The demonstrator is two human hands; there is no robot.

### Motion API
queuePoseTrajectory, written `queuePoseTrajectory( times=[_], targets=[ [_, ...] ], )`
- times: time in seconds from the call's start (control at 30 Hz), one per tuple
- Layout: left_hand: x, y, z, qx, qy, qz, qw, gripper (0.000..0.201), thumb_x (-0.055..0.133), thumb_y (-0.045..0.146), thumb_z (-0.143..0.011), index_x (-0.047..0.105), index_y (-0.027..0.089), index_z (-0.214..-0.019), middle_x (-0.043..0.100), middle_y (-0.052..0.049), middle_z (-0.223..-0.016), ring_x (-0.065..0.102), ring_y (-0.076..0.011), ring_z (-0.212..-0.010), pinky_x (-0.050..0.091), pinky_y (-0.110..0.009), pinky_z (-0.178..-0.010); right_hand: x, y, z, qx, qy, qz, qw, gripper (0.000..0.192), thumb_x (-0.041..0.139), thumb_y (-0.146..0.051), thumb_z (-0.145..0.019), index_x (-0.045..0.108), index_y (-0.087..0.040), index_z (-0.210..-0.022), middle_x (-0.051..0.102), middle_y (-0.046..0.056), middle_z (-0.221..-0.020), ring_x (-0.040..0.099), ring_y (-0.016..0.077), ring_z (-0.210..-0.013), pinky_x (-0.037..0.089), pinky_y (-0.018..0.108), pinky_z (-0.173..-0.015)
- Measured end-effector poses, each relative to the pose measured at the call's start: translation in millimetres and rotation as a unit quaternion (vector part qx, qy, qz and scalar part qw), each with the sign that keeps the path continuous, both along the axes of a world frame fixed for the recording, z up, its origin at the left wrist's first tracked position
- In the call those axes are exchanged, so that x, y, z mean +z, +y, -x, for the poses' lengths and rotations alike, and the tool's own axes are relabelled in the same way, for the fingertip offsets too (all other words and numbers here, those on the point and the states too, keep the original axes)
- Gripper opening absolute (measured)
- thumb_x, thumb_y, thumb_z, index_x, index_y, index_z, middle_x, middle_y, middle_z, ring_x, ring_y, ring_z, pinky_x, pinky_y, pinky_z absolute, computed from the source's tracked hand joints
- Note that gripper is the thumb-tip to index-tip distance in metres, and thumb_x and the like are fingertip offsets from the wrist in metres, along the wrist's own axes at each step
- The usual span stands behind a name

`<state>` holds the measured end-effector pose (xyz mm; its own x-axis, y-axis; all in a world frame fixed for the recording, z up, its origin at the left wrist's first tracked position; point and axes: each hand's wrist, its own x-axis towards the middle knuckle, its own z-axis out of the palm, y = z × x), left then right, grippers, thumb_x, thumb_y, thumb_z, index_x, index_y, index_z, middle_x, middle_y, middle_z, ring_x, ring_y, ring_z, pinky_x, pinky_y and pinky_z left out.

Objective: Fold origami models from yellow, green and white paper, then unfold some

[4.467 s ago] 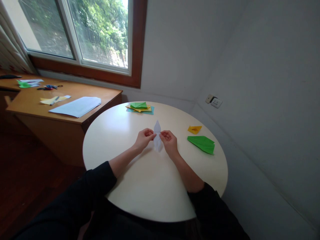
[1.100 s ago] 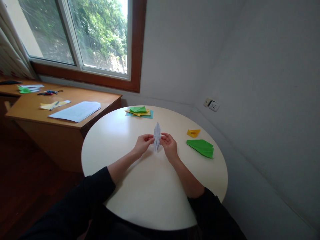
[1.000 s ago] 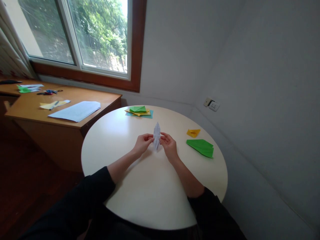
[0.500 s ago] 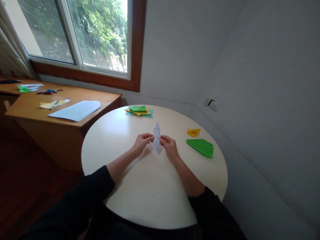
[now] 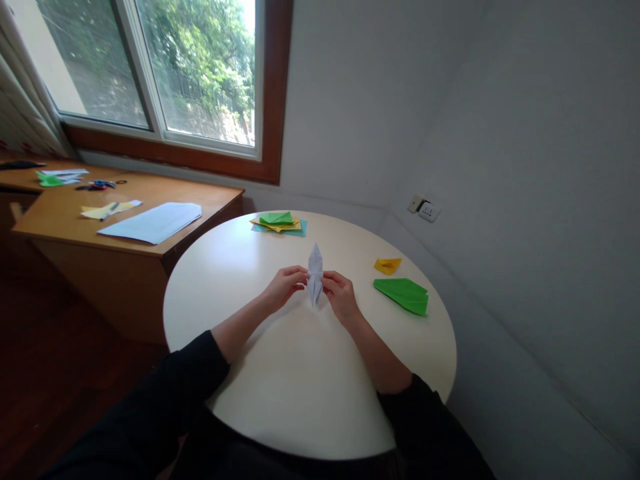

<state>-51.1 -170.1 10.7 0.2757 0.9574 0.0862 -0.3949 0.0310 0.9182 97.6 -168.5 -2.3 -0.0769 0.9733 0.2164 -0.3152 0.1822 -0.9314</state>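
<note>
A narrow piece of folded white paper (image 5: 315, 270), pointed at its far end, is held upright lengthwise over the middle of the round table (image 5: 280, 373). My left hand (image 5: 287, 287) pinches its left edge near the middle between thumb and fingers. On the opposite edge, my right hand (image 5: 341, 293) grips it the same way. Parts of both thumbs and the paper's pinched edges are hidden by the fingers. To the right of my right hand lie a small folded yellow paper (image 5: 387, 266) and a larger folded green paper (image 5: 401, 295).
A stack of green, yellow and blue papers (image 5: 279, 223) lies at the table's far edge. On the left, a wooden desk (image 5: 130, 248) bears white sheets (image 5: 155, 222), a yellow paper with a pen, and scissors (image 5: 103, 184). A wall with a socket (image 5: 429, 211) borders the right side.
The paper's lower part appears turned slightly, with its creases looking more even. Both hands keep their pinch and have barely moved; the whole view has shifted very slightly.
</note>
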Motion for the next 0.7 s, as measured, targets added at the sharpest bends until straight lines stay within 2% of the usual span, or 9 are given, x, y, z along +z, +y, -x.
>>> queuePoseTrajectory(
  times=[0.17, 0.43, 0.57, 0.7],
  targets=[
    [2.4, -0.6, 1.3, -0.028, -0.020, 0.000, 0.999, 0.008, 0.066, 0.020, -0.061, 0.062, 0.013, -0.063, 0.054, 0.000, -0.059, 0.049, -0.0083, -0.060, 0.035, -0.022, -0.058, 4.2, -3.1, -0.5, 0.050, 0.041, 0.006, 0.998, 0.013, 0.070, -0.025, -0.056, 0.067, -0.020, -0.068, 0.065, -0.001, -0.066, 0.056, 0.0128, -0.065, 0.045, 0.028, -0.065],
    [4.0, -1.3, 2.1, -0.034, -0.022, -0.004, 0.999, 0.010, 0.067, 0.021, -0.062, 0.064, 0.012, -0.064, 0.052, 0.000, -0.059, 0.045, -0.0081, -0.058, 0.035, -0.024, -0.058, 4.9, -3.4, -0.7, 0.063, 0.028, 0.015, 0.997, 0.017, 0.071, -0.029, -0.056, 0.067, -0.020, -0.070, 0.065, -0.001, -0.065, 0.058, 0.0141, -0.064, 0.046, 0.030, -0.066],
    [4.9, -1.2, 2.0, -0.001, -0.002, 0.000, 1.000, 0.013, 0.068, 0.022, -0.059, 0.066, 0.012, -0.067, 0.049, 0.002, -0.055, 0.041, -0.0065, -0.052, 0.032, -0.023, -0.053, 2.2, -1.1, -0.7, 0.043, 0.018, 0.011, 0.999, 0.017, 0.072, -0.029, -0.056, 0.068, -0.020, -0.071, 0.067, 0.000, -0.070, 0.058, 0.0152, -0.068, 0.046, 0.032, -0.069],
    [5.0, -0.6, 1.8, 0.030, 0.030, -0.011, 0.999, 0.016, 0.068, 0.023, -0.059, 0.067, 0.013, -0.071, 0.042, 0.005, -0.046, 0.036, -0.0058, -0.048, 0.028, -0.022, -0.048, -1.9, 3.2, -1.7, -0.012, -0.014, -0.002, 1.000, 0.018, 0.072, -0.028, -0.056, 0.069, -0.021, -0.072, 0.066, 0.000, -0.072, 0.056, 0.0143, -0.069, 0.044, 0.030, -0.069]
  ],
)
